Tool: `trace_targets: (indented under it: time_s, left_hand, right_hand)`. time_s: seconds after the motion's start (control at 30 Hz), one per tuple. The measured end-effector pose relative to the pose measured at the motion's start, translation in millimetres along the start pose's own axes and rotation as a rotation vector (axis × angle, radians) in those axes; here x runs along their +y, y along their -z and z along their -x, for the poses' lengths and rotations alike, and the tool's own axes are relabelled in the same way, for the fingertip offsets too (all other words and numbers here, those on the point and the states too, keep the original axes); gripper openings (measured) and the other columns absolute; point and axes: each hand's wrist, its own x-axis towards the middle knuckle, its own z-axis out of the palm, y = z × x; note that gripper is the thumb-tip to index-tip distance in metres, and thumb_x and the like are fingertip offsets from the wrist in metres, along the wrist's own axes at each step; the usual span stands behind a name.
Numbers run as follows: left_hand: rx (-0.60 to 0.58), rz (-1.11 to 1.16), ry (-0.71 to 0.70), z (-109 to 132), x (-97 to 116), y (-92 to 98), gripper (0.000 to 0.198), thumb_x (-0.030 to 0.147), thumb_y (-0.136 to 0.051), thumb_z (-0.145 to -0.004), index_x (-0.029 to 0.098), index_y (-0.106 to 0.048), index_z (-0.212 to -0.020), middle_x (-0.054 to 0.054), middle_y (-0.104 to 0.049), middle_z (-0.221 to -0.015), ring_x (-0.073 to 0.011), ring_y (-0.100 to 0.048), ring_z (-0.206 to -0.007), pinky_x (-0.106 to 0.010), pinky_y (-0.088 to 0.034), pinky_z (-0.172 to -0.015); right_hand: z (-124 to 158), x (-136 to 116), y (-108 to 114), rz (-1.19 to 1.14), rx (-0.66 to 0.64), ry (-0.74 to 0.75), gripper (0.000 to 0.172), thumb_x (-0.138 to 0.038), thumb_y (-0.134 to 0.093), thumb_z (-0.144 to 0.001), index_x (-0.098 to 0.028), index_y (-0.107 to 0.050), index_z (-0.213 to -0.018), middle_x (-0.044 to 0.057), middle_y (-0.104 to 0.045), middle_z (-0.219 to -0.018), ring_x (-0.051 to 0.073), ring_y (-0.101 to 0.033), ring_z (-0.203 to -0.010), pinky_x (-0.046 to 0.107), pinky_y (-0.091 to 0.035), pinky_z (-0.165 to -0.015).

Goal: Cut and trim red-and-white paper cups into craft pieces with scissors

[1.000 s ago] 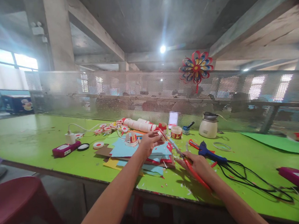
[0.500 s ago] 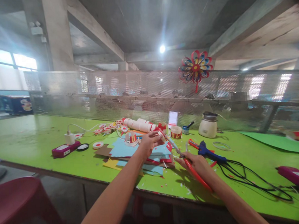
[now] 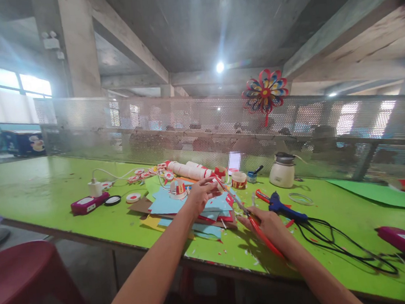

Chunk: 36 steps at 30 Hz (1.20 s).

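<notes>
My right hand (image 3: 266, 223) grips red-handled scissors (image 3: 253, 223) whose blades point up and left toward my other hand. My left hand (image 3: 201, 193) is closed in a pinch on a small red and white paper piece (image 3: 215, 183) at the blade tips. Both hands hover over a pile of blue, red and yellow paper sheets (image 3: 179, 206) on the green table (image 3: 49, 195).
A blue glue gun (image 3: 283, 207) with black cables lies right of my right hand. Behind stand a white pot (image 3: 281, 172), a tape roll (image 3: 239, 179), white tubes (image 3: 190, 168) and a magenta box (image 3: 84, 203). A paper pinwheel (image 3: 264, 91) hangs on the mesh fence. A maroon stool (image 3: 24, 279) stands at lower left.
Hardly anything differs; my hands and the scissors stay in the same place, with only a slight shift of the view.
</notes>
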Motion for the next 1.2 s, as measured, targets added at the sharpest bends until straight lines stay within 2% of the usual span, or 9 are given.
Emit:
trace_targets:
  time_s: [0.57, 0.77, 1.0, 1.2]
  left_hand:
    - [0.021, -0.055, 0.004, -0.1, -3.7, -0.5, 0.029, 0.014, -0.077, -0.062, 0.011, -0.061, -0.086, -0.008, -0.067, -0.075, -0.0188, -0.065, -0.069, -0.04, -0.052, -0.075]
    - [0.012, -0.021, 0.017, 0.4, -3.2, -1.6, 0.031, 0.012, -0.075, -0.063, 0.011, -0.059, -0.089, -0.008, -0.067, -0.076, -0.0194, -0.066, -0.068, -0.042, -0.052, -0.076]
    - [0.003, -0.015, 0.048, 0.9, 0.9, -0.3, 0.031, 0.018, -0.076, -0.063, 0.01, -0.062, -0.09, -0.01, -0.069, -0.077, -0.0209, -0.066, -0.067, -0.043, -0.052, -0.075]
    - [0.012, -0.008, 0.031, -1.7, -0.8, 1.1, 0.033, 0.015, -0.076, -0.063, 0.011, -0.062, -0.092, -0.008, -0.069, -0.076, -0.0201, -0.066, -0.068, -0.042, -0.052, -0.076]
  right_hand:
    - [-0.7, 3.4, -0.9, 0.03, -0.01, 0.002, 0.041, -0.046, -0.041, -0.086, -0.018, -0.069, -0.096, 0.012, -0.075, -0.088, 0.03, -0.068, -0.081, 0.036, -0.048, -0.068]
    - [-0.5, 5.2, -2.8, 0.017, -0.008, 0.017, 0.042, -0.047, -0.04, -0.086, -0.018, -0.07, -0.096, 0.011, -0.076, -0.083, 0.029, -0.069, -0.073, 0.035, -0.047, -0.064]
    - [-0.5, 3.4, -0.9, 0.014, -0.003, 0.005, 0.041, -0.047, -0.042, -0.086, -0.018, -0.069, -0.095, 0.011, -0.075, -0.085, 0.029, -0.068, -0.074, 0.035, -0.047, -0.064]
    - [0.3, -1.0, 1.9, -0.009, -0.002, 0.008, 0.036, -0.045, -0.044, -0.085, -0.018, -0.067, -0.094, 0.01, -0.074, -0.089, 0.027, -0.068, -0.081, 0.034, -0.048, -0.068]
